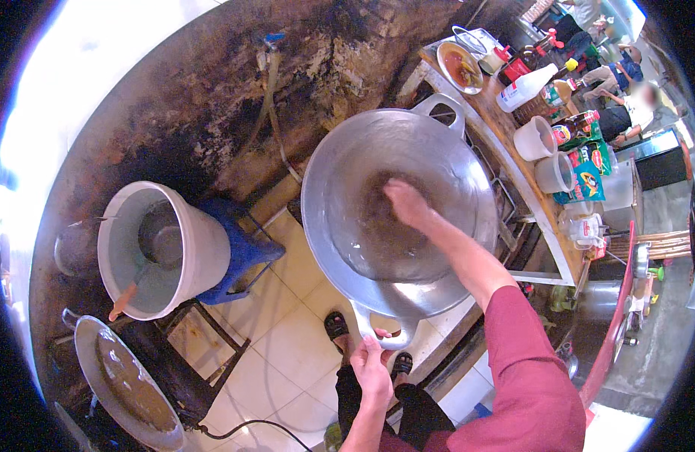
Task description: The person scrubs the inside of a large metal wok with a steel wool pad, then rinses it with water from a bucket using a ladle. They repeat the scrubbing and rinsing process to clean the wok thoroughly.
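A large metal wok [347, 237] with two loop handles sits in front of me, with water in its bowl. My left hand [374, 364] grips the near loop handle [404, 334], with the thumb on top. Over the middle of the bowl, my right hand [408, 206] reaches down to the water, palm side away from view. Its fingertips are blurred, and I cannot tell whether anything is under them. The far handle [459, 116] points toward the wooden counter.
Left stands a white bucket [209, 248] of water with a ladle, on a blue stool [234, 282]. Below it is another wide pan [84, 339] of liquid. Bottles [528, 87] and plastic tubs [531, 141] line the counter [502, 135]. A hose [276, 124] hangs on the stained wall. People are farther back.
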Available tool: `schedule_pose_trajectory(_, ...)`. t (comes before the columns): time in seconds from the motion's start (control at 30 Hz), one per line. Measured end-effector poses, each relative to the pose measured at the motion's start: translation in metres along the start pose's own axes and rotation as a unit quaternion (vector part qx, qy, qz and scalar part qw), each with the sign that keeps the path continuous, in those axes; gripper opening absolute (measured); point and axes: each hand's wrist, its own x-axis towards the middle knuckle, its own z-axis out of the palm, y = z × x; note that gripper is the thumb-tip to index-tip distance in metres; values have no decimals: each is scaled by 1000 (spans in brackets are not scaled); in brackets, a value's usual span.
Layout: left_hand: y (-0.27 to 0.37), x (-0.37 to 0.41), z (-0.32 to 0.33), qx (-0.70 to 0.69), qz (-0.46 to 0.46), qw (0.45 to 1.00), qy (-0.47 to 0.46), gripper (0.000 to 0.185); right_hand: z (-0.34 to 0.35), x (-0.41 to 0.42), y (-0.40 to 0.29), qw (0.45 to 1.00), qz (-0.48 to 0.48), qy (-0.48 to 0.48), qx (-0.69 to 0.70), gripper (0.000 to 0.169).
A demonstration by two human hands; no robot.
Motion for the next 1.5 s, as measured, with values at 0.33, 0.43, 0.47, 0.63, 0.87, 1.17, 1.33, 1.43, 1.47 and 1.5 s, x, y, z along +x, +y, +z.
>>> schedule_pose_trajectory(0.33, 4, 2, -5, 7, 2, 1000, 18, 27, -20, 46, 5, 994, 101, -14, 37, 29)
schedule_pose_trajectory(0.43, -3, 5, -11, -2, -10, 1000, 6, 26, 14, 19, -40, 995, 43, -12, 88, 35)
schedule_pose_trajectory(0.47, -3, 5, -15, -2, 1, 1000, 12, 26, 12, -1, -56, 991, 25, -72, 107, 35)
schedule_pose_trajectory(0.63, 6, -2, -12, -8, 18, 998, 63, 26, -48, -73, -14, 954, -5, -284, 99, 29)
schedule_pose_trajectory(0.87, -12, 8, 16, 6, -22, 998, -64, 25, 5, 44, 167, 857, 167, 201, 444, 17)
schedule_pose_trajectory(1.17, 8, -1, -18, -6, 15, 999, 32, 23, -67, -72, -87, 915, -100, -316, 229, 32)
schedule_pose_trajectory(1.33, 10, -4, -18, 3, 3, 1000, 14, 25, -73, -26, 67, 977, 0, -172, -129, 21)
schedule_pose_trajectory(1.43, -3, 4, -9, 29, -1, 1000, 12, 25, -38, 48, 78, 993, 102, 51, -14, 15)
schedule_pose_trajectory(1.47, -6, 5, -9, 39, 3, 999, 30, 25, -19, 72, 50, 985, 145, 69, 64, 11)
schedule_pose_trajectory(1.5, -3, 5, -13, 45, 8, 998, 47, 25, -19, 95, -10, 987, 121, 39, 104, 12)
